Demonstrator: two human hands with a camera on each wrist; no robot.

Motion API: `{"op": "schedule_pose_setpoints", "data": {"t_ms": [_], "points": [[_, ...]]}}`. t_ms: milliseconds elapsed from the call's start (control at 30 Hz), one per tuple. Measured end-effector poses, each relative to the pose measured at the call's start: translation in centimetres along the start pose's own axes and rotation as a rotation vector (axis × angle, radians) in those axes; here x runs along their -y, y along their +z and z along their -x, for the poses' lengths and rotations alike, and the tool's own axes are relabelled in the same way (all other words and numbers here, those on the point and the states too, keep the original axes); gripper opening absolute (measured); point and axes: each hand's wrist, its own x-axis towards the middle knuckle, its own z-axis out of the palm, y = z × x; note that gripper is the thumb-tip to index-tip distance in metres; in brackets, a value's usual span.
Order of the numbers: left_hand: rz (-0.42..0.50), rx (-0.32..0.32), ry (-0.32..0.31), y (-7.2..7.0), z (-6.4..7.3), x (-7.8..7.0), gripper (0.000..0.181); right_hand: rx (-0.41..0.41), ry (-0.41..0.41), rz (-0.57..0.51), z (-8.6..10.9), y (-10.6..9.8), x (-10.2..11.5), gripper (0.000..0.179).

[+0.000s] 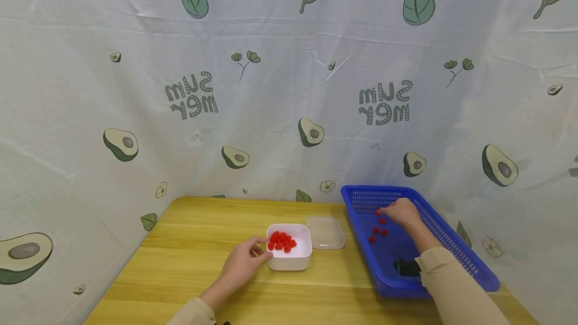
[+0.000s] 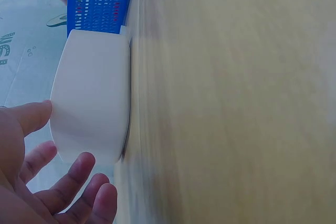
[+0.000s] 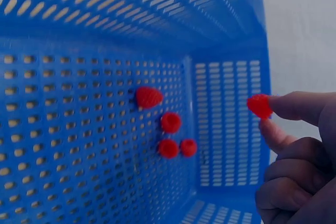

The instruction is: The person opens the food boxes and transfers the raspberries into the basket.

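White curtain (image 1: 271, 99) behind a wooden table (image 1: 194, 245), covered in avocados and leaves, with "summer" printed twice, mirrored from where I'm standing. Head view first: the left hand (image 1: 240, 263) has its thumb and index finger touching the left side of a white box (image 1: 289, 264), which has a bunch of red berries (image 1: 280, 240) inside. Clear lid (image 1: 326, 234) lies just to its right. Further right, the right hand (image 1: 403, 212) is over the far end of a blue basket (image 1: 399, 289), with something dark (image 1: 407, 267) nearer this end, can't tell what. Left wrist: fingers apart, thumb against the box's rim, bit of mirrored lettering on the curtain. Right wrist: thumb and index finger pinching one berry (image 3: 260, 106), four loose berries (image 3: 170, 123) on the basket floor.
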Motion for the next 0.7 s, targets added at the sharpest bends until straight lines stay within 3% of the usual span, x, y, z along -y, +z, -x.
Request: {"op": "schedule_pose_setpoints", "data": {"t_ms": [200,367,700], "points": [[0.001,-0.007,0.005,0.0,0.0,0.0,0.039,0.064,0.011,0.054,-0.4,0.0,-1.2,0.036],[-0.007,-0.010,0.011,0.0,-0.1,0.1,0.038,0.122,0.037,0.056,-0.3,0.4,-2.1,0.056],[0.001,-0.001,-0.004,0.0,0.1,-0.2,0.039,0.141,0.056,0.020,-0.1,0.5,-2.9,0.061]]}}
